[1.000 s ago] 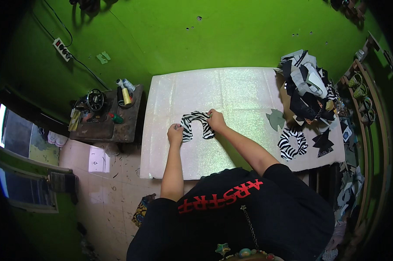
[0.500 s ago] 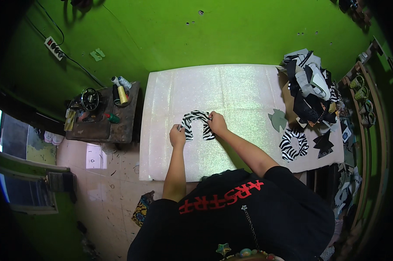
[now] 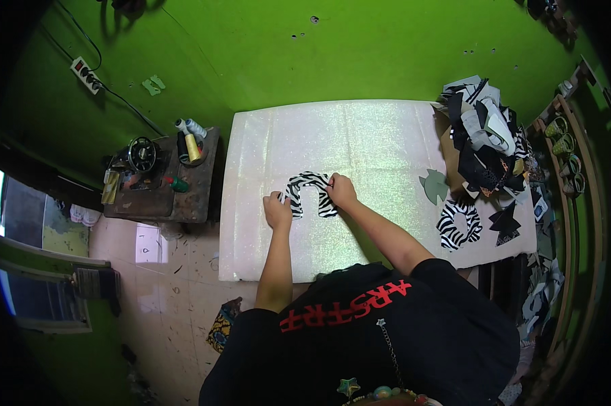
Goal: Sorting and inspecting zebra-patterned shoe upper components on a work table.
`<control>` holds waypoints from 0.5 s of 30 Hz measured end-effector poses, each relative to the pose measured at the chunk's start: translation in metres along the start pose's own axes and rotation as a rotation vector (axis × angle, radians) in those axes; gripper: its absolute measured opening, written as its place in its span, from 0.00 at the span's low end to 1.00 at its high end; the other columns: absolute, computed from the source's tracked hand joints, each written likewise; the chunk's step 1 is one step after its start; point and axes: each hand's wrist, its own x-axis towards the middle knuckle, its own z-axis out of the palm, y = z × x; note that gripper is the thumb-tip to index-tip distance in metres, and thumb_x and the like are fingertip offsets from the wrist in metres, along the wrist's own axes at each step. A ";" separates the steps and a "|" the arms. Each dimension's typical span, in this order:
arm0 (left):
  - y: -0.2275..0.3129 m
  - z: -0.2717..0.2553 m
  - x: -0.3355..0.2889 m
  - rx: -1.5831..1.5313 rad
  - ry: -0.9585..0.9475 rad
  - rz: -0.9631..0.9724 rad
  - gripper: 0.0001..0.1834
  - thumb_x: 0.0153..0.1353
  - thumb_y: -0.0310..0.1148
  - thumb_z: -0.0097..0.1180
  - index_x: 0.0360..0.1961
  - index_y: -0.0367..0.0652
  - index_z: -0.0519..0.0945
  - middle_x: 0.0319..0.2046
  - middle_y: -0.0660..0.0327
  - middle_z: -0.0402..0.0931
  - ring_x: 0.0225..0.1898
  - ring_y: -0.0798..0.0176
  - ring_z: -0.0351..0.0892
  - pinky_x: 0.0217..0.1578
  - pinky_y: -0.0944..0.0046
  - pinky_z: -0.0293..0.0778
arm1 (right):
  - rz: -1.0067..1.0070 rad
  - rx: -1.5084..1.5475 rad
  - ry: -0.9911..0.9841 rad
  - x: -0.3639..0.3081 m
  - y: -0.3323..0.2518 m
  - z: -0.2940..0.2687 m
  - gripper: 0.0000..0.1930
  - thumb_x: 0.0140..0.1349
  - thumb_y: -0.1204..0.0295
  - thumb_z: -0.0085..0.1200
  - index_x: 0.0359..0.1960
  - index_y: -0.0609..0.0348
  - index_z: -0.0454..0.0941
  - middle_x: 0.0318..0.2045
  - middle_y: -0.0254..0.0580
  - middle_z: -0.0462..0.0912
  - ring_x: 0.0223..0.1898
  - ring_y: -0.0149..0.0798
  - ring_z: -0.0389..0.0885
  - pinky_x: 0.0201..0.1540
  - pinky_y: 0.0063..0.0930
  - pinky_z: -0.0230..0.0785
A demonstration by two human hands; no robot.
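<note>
A zebra-striped, arch-shaped fabric piece (image 3: 310,181) is between my hands, over the shiny whitish sheet (image 3: 386,142) that covers the table. Its two legs point toward me. My left hand (image 3: 277,210) pinches the outer edge of the left leg. Closed on the upper right side of the arch is my right hand (image 3: 342,191). Whether the piece lies flat or is slightly lifted, I cannot tell. Farther right on the table lie another zebra-striped piece (image 3: 447,224), curved like a ring, a grey-green pointed piece (image 3: 433,186) and dark pointed pieces (image 3: 504,225).
A heap of fabric scraps (image 3: 485,139) covers the table's back right corner. To the left, a sewing machine (image 3: 140,157) and thread cones (image 3: 191,147) stand on a wooden table (image 3: 183,206). A shoe rack (image 3: 562,115) is at the far right. Behind everything rises a green wall (image 3: 359,61).
The whole view has shifted slightly. Both hands keep their grip on the striped arch, with hardly any movement over the sheet.
</note>
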 end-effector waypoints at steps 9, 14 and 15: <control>0.018 -0.005 0.004 -0.110 -0.273 0.214 0.34 0.39 0.24 0.53 0.52 0.38 0.59 0.50 0.47 0.61 0.53 0.45 0.59 0.55 0.55 0.56 | -0.015 0.488 -0.205 0.005 -0.029 -0.018 0.12 0.53 0.66 0.53 0.32 0.63 0.76 0.25 0.42 0.77 0.27 0.33 0.74 0.32 0.26 0.67; 0.048 -0.009 -0.006 -0.283 -0.490 0.335 0.34 0.40 0.22 0.55 0.53 0.38 0.59 0.48 0.47 0.64 0.52 0.49 0.63 0.51 0.58 0.62 | -0.089 0.454 -0.474 0.017 -0.028 -0.020 0.09 0.49 0.75 0.57 0.32 0.66 0.76 0.19 0.31 0.75 0.22 0.23 0.71 0.26 0.18 0.65; 0.047 -0.009 -0.005 -0.388 -0.526 0.323 0.33 0.41 0.22 0.56 0.52 0.37 0.60 0.46 0.49 0.67 0.48 0.53 0.68 0.47 0.61 0.66 | -0.091 0.452 -0.478 0.017 -0.029 -0.020 0.09 0.49 0.75 0.57 0.32 0.66 0.76 0.19 0.31 0.75 0.22 0.23 0.71 0.26 0.18 0.65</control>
